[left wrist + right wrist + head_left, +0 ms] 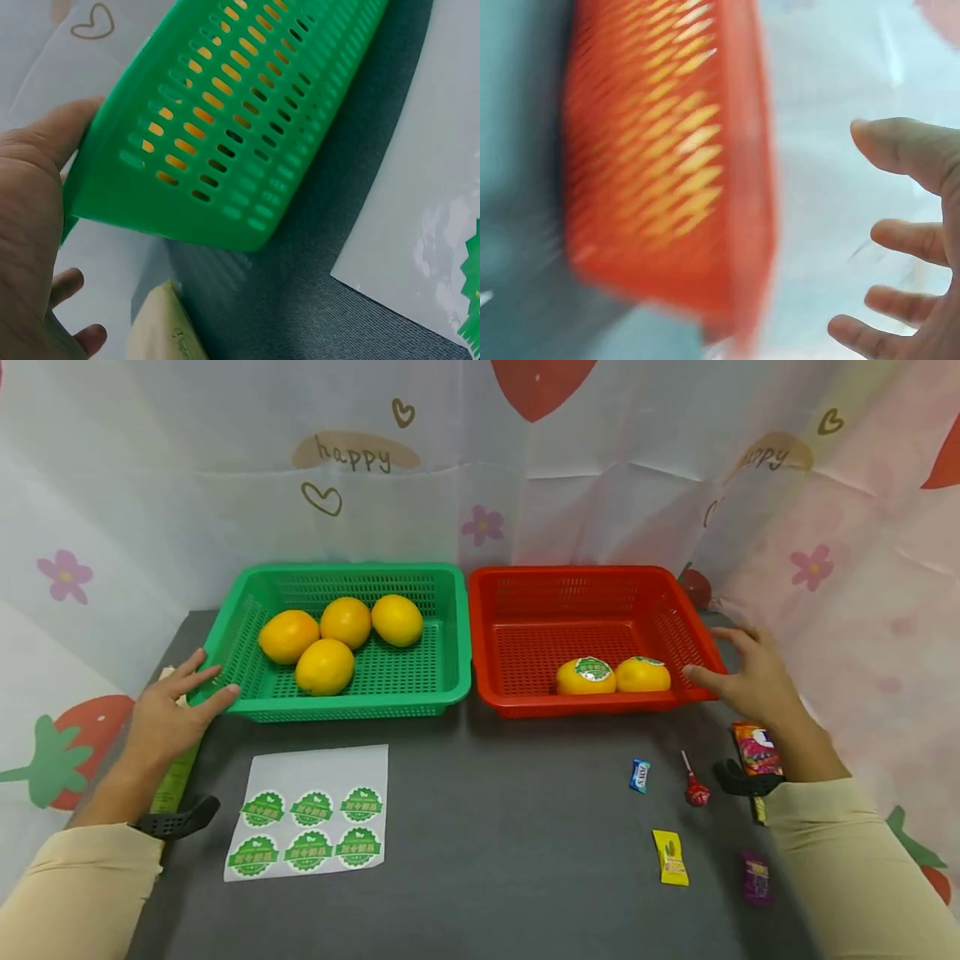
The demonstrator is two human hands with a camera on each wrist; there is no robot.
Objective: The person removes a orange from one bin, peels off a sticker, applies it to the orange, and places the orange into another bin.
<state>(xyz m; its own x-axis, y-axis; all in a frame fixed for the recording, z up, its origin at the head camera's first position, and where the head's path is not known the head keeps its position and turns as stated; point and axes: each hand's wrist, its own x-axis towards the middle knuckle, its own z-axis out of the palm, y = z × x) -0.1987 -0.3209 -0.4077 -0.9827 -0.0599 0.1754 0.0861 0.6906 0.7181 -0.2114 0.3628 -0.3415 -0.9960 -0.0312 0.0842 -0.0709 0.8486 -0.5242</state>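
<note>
My left hand [168, 714] grips the front left corner of a green plastic basket [352, 703], thumb on its rim in the left wrist view [34, 161]. Several oranges [325, 667] lie inside that basket. Beside it stands a red basket [570, 703] holding two oranges [583, 678] along its front wall, with green-and-white stickers [592, 669] on them. My right hand [761, 685] is near the red basket's right end. Its fingers are spread and apart from the rim in the right wrist view [922, 247], where the basket is blurred.
A sheet of round green stickers [307, 814] lies in front of the green basket. On the right are a lollipop [697, 792], a blue candy [639, 775], yellow [671, 858] and purple packets [756, 878], and a red packet [756, 747]. A green-yellow package [174, 781] lies under my left forearm.
</note>
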